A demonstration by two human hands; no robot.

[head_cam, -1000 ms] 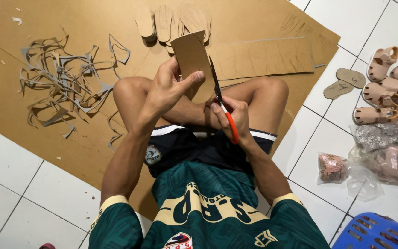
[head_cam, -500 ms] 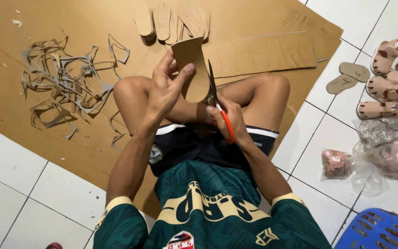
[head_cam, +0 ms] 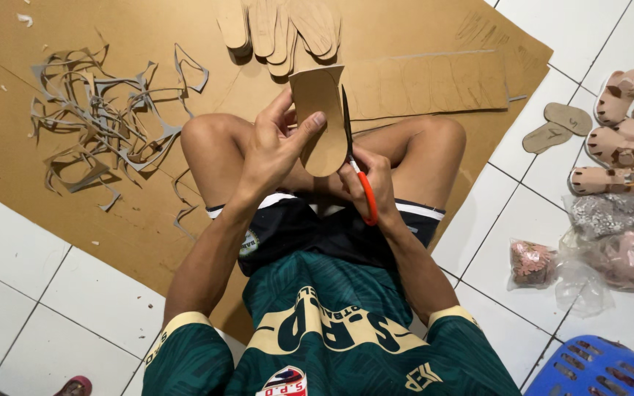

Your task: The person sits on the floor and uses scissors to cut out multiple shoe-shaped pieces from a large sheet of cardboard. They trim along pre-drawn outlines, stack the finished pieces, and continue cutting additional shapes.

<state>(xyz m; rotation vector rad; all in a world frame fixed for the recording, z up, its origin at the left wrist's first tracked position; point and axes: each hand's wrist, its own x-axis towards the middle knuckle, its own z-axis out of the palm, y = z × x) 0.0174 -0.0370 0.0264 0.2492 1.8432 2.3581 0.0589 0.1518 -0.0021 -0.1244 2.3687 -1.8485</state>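
Person sits cross-legged, both forearms reaching fwd over the lap, elbows bent & tucked near the torso. Left hand (head_cam: 277, 147) raised above the knees, wrist slightly cocked, thumb stretched out to the right & pressing flat, other fingers curled behind in a pinch grip. Right hand (head_cam: 372, 183) sits just beside it, a bit lower & closer to the body, fingers wrapped shut through handle loops, knuckles up, wrist straight; the 2 hands nearly touch.
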